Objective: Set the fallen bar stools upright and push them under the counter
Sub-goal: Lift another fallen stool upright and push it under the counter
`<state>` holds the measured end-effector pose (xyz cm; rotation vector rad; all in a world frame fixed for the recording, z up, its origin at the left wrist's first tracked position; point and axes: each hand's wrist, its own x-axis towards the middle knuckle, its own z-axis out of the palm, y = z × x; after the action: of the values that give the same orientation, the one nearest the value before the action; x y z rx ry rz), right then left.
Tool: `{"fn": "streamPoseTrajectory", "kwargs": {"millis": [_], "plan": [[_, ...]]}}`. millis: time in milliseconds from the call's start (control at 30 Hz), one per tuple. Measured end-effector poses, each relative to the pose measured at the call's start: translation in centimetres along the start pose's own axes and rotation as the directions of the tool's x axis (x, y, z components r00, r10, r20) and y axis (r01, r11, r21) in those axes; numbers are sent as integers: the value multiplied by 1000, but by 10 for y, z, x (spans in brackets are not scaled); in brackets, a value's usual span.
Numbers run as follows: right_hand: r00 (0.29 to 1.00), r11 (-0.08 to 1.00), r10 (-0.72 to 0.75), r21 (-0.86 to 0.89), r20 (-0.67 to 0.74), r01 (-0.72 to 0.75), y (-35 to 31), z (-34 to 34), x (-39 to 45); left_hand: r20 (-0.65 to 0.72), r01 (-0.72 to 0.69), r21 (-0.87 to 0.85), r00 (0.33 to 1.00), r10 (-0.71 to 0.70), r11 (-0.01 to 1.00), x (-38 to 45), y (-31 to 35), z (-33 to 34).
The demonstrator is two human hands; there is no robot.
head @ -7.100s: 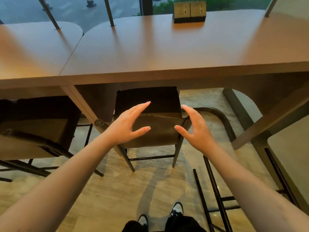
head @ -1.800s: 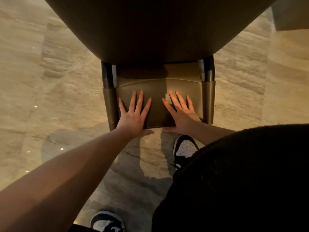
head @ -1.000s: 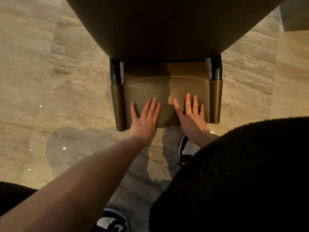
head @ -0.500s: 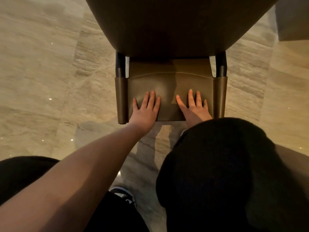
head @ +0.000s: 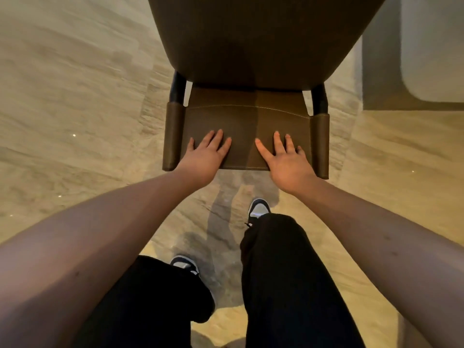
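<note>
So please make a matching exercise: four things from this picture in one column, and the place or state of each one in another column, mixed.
Things:
1. left hand
2. right hand
3. brown leather stool backrest
4. black-and-white shoe

Places or states:
A. on the pale stone floor, ahead of the other foot
B. flat on the backrest's right half
C. partly under the dark brown counter
D. flat on the backrest's left half

Pairs: 1-D, 2-B, 3-C, 4-A

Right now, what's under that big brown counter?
The stool's seat goes in under the counter. Only its backrest, under both flat hands, shows; the legs are hidden.
</note>
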<state>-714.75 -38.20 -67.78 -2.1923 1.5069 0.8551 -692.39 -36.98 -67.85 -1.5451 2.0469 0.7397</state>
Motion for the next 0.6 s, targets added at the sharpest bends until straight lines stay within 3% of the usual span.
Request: {"fn": "streamPoseTrajectory", "kwargs": {"millis": [600], "plan": [[992,993,-120,0,-44,120,64,-253,-41,23,238,-7,971,-238,971,-48,10,-263]]}}
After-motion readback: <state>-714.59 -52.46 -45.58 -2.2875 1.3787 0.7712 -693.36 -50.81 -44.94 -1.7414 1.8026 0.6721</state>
